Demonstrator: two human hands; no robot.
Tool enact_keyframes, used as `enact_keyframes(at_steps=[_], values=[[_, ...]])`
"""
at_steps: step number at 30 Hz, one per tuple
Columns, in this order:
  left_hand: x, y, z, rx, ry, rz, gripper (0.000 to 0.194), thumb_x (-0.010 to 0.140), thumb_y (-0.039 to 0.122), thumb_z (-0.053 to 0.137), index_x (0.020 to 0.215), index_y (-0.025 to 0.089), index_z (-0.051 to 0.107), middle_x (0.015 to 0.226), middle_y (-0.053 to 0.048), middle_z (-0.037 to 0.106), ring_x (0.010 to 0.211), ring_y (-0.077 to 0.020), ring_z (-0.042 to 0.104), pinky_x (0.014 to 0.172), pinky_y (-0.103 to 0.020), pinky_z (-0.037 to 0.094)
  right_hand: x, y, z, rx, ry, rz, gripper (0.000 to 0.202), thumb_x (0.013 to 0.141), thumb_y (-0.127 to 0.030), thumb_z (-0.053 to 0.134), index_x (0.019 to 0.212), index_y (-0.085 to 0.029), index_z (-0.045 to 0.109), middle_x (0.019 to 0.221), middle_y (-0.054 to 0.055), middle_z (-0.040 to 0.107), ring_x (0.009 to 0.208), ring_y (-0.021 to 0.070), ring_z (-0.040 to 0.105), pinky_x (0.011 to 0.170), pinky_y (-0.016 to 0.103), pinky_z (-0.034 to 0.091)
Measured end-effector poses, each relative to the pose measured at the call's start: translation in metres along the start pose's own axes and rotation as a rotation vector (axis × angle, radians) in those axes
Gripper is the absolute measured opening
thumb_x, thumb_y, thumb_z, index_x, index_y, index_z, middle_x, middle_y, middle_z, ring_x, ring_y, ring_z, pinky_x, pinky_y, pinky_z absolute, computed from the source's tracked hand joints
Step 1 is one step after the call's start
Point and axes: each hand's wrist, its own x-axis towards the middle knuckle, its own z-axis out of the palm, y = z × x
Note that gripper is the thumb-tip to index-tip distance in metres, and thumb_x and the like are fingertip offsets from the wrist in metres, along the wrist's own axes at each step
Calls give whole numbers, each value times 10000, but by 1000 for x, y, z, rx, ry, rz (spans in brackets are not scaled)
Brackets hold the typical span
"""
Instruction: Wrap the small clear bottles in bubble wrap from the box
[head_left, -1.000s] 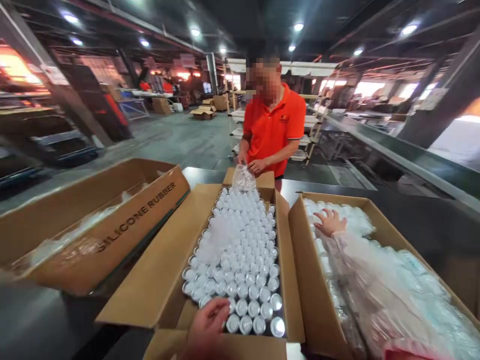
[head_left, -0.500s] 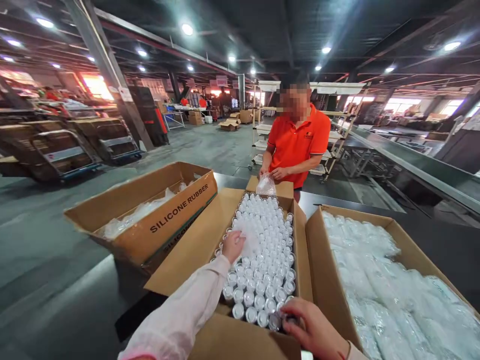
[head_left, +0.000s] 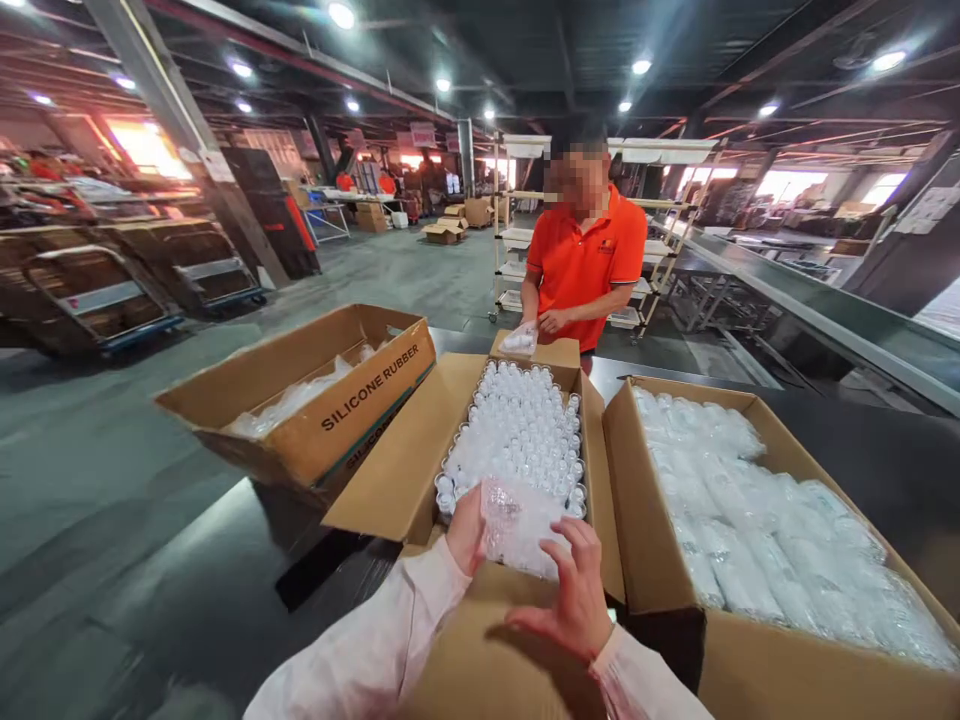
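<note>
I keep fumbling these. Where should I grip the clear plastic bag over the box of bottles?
Pinch the clear plastic bag at its two side edges, from the near end of the box of bottles, as the left hand and right hand do; limp film sags mid-sheet.
</note>
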Motion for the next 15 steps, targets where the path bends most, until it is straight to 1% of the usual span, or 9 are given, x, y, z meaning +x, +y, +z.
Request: enact_keyframes(at_steps=[1,2,3,5,6,8,10,12,15], values=[[-3,-4,-1,-22,2,-19,366,601,542,574,591,193,468,549,-6,534,552,-160,537,541,-293,437,-5,-5,-1,33,-26,22,471,696,-512,682,1077,-249,598,1134,116,567,1106,337,483,976,574,337],[-6,-8,-3,-35,7,-30,348,587,517,592,590,191,469,547,5,528,539,-145,526,539,-285,438,-7,-8,-5,100,-83,74,316,775,-464,611,1006,-251,637,1047,99,616,1035,306,530,938,541,379],[-9,-12,-6,-40,15,-35,323,569,473,621,596,189,472,548,18,523,529,-129,517,538,-273,438,-7,-10,-11,197,-162,158,249,827,-431,549,943,-244,664,959,87,649,958,278,568,887,495,425],[-14,-18,-16,-21,39,-42,295,517,352,689,603,186,461,539,49,509,510,-96,501,528,-236,427,-5,-9,-27,447,-310,391,293,851,-447,517,870,-212,690,829,73,677,826,236,609,772,402,484],[-17,-20,-22,-1,45,-53,310,488,289,716,603,186,447,531,61,506,499,-84,497,519,-220,420,-4,-7,-37,571,-354,525,322,829,-480,551,871,-195,695,802,66,683,783,220,618,731,369,493],[-24,-24,-36,44,34,-99,365,436,205,753,611,184,432,536,64,532,490,-78,509,502,-204,416,-4,1,-54,799,-390,778,401,748,-527,650,919,-168,695,799,56,691,735,194,626,704,334,496],[-31,-28,-47,82,6,-150,407,413,206,787,667,177,470,595,40,592,513,-90,545,507,-208,437,-11,10,-65,998,-391,962,469,678,-528,723,954,-151,691,801,48,693,712,164,629,719,317,491],[-39,-34,-54,117,-26,-178,440,423,275,817,733,159,527,662,9,628,544,-95,567,524,-215,458,-20,17,-67,1111,-379,1070,478,624,-507,774,918,-138,699,775,43,689,681,139,623,704,291,480],[-46,-47,-57,190,-63,-184,458,462,427,819,707,136,563,640,-5,612,523,-90,550,515,-219,456,-33,23,-60,1072,-318,1104,464,530,-490,827,771,-118,691,668,28,657,578,113,571,592,254,435]])
